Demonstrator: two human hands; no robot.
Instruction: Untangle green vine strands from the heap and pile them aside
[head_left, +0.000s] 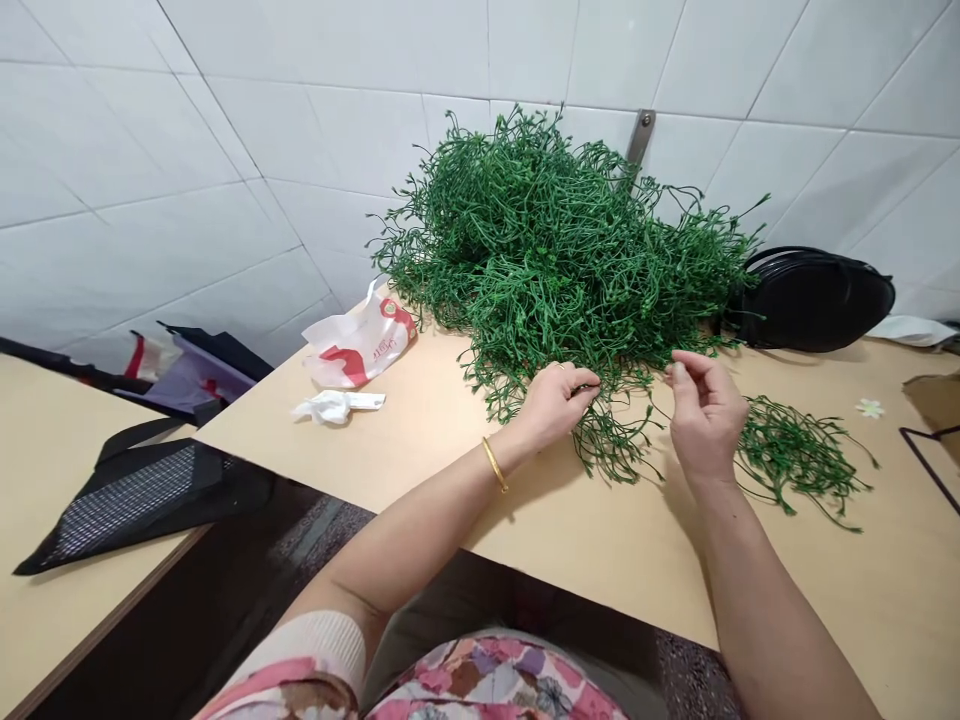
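Green, thin stems lie on the pale surface (450, 450) in the head view, in one big pile (555, 240) and two small bunches. The big pile is long from side to side, and its tips poke out all around. The near bunch (615, 445) fans toward the person, between the two hands. The side bunch (802, 455) also runs sideways, loose ends pointing right, just beside the right hand (705, 410). The left hand (555, 400) has its grip pinched on stems at the top of the near bunch. The right grip has finger and thumb close together; I cannot tell if it holds a stem. One red-and-white plastic bag (360, 345), one crumpled white tissue (337, 405), one black bag (817, 300) and one little white flower (870, 408) lie around.
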